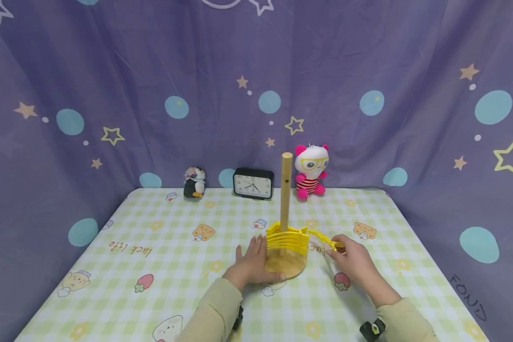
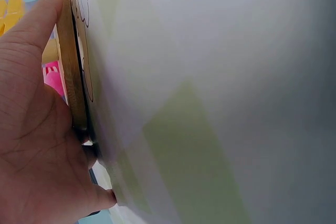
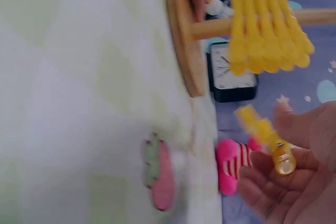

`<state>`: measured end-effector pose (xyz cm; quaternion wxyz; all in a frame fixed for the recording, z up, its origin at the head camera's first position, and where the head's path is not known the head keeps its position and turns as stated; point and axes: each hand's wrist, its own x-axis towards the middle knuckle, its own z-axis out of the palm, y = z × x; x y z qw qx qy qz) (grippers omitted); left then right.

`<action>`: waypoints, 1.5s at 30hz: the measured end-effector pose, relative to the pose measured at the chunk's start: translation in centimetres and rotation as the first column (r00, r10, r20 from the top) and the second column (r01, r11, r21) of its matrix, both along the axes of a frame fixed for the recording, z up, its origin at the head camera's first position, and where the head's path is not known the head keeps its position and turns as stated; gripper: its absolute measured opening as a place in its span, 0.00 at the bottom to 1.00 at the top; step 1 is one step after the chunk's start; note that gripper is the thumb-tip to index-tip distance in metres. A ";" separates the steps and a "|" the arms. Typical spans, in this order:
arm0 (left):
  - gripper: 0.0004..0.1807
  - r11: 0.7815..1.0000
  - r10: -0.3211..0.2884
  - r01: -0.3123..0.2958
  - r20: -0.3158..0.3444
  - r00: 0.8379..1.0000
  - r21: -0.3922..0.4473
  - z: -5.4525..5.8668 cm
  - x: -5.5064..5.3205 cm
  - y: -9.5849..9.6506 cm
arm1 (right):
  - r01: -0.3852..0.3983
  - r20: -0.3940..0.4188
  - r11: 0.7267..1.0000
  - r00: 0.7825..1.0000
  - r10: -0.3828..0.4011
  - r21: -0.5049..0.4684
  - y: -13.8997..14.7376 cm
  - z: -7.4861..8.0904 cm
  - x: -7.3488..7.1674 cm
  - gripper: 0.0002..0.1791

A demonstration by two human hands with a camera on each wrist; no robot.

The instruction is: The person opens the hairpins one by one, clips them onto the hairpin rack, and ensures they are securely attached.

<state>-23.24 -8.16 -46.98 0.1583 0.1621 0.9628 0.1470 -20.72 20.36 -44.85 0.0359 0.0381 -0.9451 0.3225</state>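
A wooden stand with a round base [image 1: 291, 268] and an upright post [image 1: 286, 190] is in the middle of the head view. Several yellow curved plastic pieces [image 1: 287, 241] lie stacked around the lower post. My left hand [image 1: 251, 266] rests against the base's left side, its fingers extended and its thumb [image 2: 39, 19] along the near edge. To the right of the stack, my right hand [image 1: 354, 259] pinches the end of a yellow plastic piece [image 3: 268, 135] between thumb and fingers. In the head view that piece's far end points toward the stack; the right wrist view shows it apart from the stack.
Along the table's back edge stand a penguin figure [image 1: 194, 183], a black alarm clock [image 1: 253, 184] and a pink and white panda plush [image 1: 310, 171]. A green checked cloth [image 1: 175, 266] covers the table. Behind it hangs a purple curtain [image 1: 222, 61].
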 end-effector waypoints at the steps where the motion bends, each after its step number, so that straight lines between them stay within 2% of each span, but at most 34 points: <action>1: 0.64 1.000 0.000 0.000 0.000 1.000 0.001 0.0 0.0 0.0 | -0.007 -0.037 1.000 0.999 0.006 -0.021 0.3 0.3 0.0 0.21; 4: 0.64 1.000 0.003 -0.003 0.002 1.000 0.006 -0.2 -0.1 0.1 | -0.033 -0.150 0.998 0.988 0.024 -0.055 1.0 1.1 0.0 0.21; 7: 0.64 1.000 0.005 -0.005 0.009 1.000 0.002 -0.2 -0.1 0.1 | -0.056 -0.262 0.997 0.964 0.039 -0.057 1.2 1.8 -0.1 0.19; 12: 0.63 1.000 0.006 -0.006 0.017 1.000 0.002 0.0 0.0 0.1 | -0.121 -0.381 0.991 0.920 0.093 -0.050 0.5 2.4 -0.4 0.18; 19: 0.64 1.000 0.012 -0.013 0.016 1.000 0.024 0.1 0.0 -0.1 | -0.254 -0.485 0.967 0.843 0.233 0.023 -2.4 3.1 -1.7 0.17; 23: 0.65 1.000 0.016 -0.016 0.018 1.000 0.026 -0.1 0.0 -0.1 | -0.321 -0.487 0.945 0.817 0.308 0.061 -3.9 3.2 -2.5 0.16; 25: 0.65 1.000 0.016 -0.017 0.018 1.000 0.026 -0.2 0.0 -0.1 | -0.349 -0.469 0.935 0.816 0.337 0.063 -4.5 3.2 -2.7 0.15; 27: 0.65 1.000 0.015 -0.015 0.018 1.000 0.024 -0.2 0.0 -0.2 | -0.370 -0.438 0.927 0.824 0.358 0.062 -5.0 3.4 -2.7 0.15; 32: 0.65 1.000 0.008 -0.008 0.013 1.000 0.021 0.1 0.1 -0.3 | -0.415 -0.313 0.910 0.863 0.397 0.009 -5.2 3.9 -2.8 0.16; 35: 0.65 1.000 0.011 -0.012 0.016 1.000 0.025 0.2 0.0 -0.3 | -0.428 -0.250 0.903 0.878 0.408 -0.029 -4.9 3.9 -2.8 0.22; 40: 0.64 0.999 0.017 -0.019 0.035 0.999 0.036 0.2 0.0 -0.3 | -0.396 -0.203 0.913 0.906 0.371 -0.100 -4.2 3.3 -2.2 0.33; 45: 0.64 0.999 0.021 -0.022 0.036 0.999 0.034 0.2 0.1 -0.5 | -0.326 -0.187 0.934 0.936 0.298 -0.146 -3.2 2.1 -1.5 0.30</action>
